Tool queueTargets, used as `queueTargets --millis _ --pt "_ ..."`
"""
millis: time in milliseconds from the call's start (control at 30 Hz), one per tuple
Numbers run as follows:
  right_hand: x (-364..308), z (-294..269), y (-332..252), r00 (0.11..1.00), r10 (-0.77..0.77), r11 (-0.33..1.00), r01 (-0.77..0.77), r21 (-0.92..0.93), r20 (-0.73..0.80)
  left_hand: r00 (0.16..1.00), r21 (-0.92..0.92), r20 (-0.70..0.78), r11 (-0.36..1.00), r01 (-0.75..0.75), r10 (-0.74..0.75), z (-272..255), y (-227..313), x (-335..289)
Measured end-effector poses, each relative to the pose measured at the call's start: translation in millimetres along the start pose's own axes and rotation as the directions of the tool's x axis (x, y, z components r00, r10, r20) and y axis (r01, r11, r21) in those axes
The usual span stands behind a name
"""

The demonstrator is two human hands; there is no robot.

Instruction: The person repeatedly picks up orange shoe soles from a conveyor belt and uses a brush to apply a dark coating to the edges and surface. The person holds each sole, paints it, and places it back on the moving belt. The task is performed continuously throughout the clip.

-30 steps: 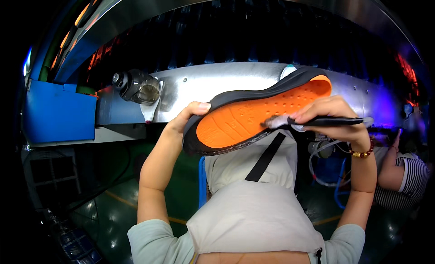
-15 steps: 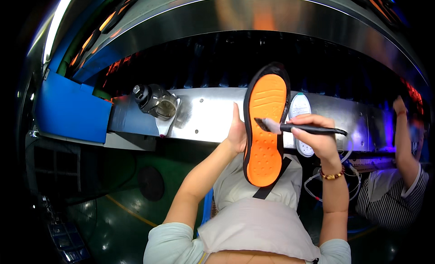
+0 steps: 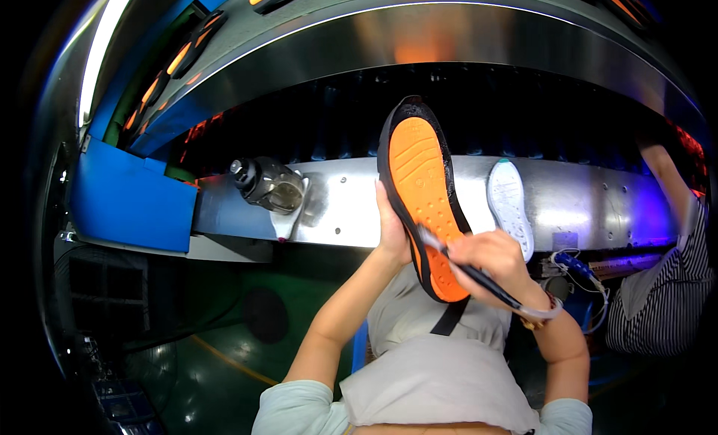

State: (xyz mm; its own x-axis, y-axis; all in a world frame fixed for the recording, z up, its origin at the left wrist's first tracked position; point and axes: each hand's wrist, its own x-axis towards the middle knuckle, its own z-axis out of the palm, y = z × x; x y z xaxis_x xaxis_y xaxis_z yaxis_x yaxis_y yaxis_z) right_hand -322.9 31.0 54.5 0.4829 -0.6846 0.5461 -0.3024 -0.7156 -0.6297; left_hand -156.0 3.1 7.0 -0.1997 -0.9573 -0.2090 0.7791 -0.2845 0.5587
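At the left, a see-through bottle [image 3: 278,192] with a dark cap sits by a white cloth [image 3: 285,224] on the smooth metal ledge [image 3: 359,207]. Next, the left hand [image 3: 393,229] grasps the sole [image 3: 419,170] by its left side, thumb along the black rim, the other fingers mostly hidden. The sole is held up before the person, its long axis slanting — wider, ridged end away and a little left, dimpled end toward the lap. Its face is orange (the raised rim is black and partly glossy). Over it, near the left rim, are the bristles of a black-handled brush [image 3: 482,279] — clasped in the right hand [image 3: 493,261]. Farther right lies a white, sole-shaped piece [image 3: 510,207].
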Motion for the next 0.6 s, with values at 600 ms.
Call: queueTargets --millis 600 --pt "28 -42 11 0.955 0.274 0.737 -0.285 0.613 0.115 0.987 0.041 0.003 0.986 -0.161 0.161 36 9 -10"
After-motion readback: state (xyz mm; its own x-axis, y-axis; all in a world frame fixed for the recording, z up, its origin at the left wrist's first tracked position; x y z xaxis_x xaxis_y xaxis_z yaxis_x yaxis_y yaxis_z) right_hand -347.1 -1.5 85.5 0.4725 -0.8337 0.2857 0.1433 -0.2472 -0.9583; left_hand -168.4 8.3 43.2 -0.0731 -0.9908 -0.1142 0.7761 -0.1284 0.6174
